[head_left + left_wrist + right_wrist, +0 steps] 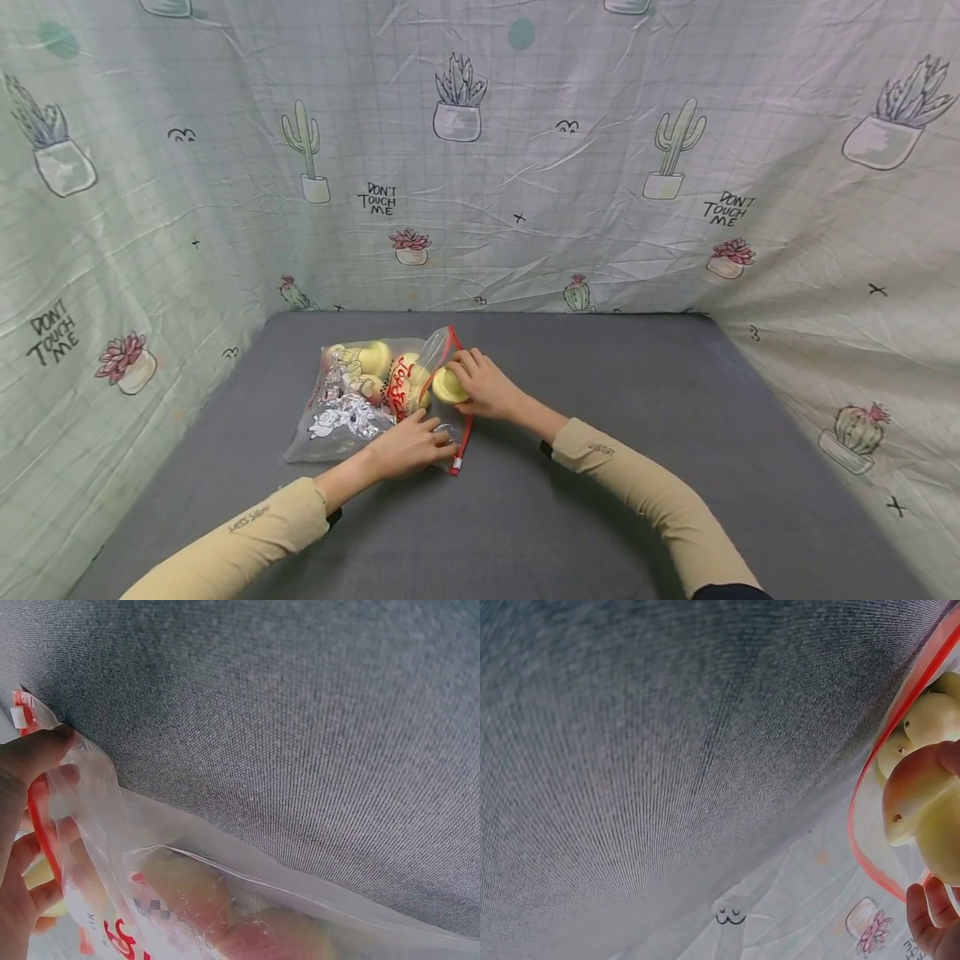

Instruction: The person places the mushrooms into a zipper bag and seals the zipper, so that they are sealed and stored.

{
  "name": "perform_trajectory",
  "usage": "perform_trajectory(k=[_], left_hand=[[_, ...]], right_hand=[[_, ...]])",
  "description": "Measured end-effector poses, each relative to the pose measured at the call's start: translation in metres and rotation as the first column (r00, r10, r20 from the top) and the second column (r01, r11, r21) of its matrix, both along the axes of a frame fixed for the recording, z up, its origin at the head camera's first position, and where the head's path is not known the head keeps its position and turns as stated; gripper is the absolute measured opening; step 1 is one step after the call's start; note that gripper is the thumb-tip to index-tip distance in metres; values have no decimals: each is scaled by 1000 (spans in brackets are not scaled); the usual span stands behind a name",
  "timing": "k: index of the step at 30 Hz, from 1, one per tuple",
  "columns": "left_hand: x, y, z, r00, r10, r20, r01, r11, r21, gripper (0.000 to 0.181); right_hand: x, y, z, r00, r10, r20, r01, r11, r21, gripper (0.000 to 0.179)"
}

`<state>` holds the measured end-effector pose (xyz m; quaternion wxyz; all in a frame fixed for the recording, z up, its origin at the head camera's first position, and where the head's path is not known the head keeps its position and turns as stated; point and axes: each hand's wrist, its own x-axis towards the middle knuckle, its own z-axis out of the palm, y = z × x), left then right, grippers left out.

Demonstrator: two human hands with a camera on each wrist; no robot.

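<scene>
A clear plastic zip bag (341,437) with red lettering and a red zip edge lies on the grey table, its mouth spread toward the right. Several pale yellow peaches (372,358) with a red blush are inside. My left hand (412,446) grips the near side of the bag's mouth. In the left wrist view its thumb (41,754) presses on the plastic, with fingers behind it. My right hand (483,385) holds another peach (919,799) right at the red-edged opening, in front of the peaches (930,720) inside.
A white zip slider (457,463) sits at the near end of the red strip. The grey table (615,400) extends around the bag. Behind and at both sides hangs a pale cloth (517,167) printed with cacti and succulents.
</scene>
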<state>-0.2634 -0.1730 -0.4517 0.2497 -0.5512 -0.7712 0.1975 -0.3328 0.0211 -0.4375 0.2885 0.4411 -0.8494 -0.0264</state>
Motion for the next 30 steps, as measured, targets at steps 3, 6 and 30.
perform_trajectory(k=[3, 6, 30], left_hand=[[0, 0, 0, 1000, 1, -3, -1, 1000, -3, 28], [0, 0, 1, 1000, 8, -1, -8, 1000, -12, 31], [1, -1, 2, 1000, 21, -11, -21, 1000, -23, 32]], right_hand=[[0, -2, -1, 1000, -9, -7, 9, 1000, -1, 66], [0, -4, -2, 1000, -18, -7, 18, 1000, -9, 64], [3, -11, -7, 994, -80, 69, 77, 996, 39, 37]])
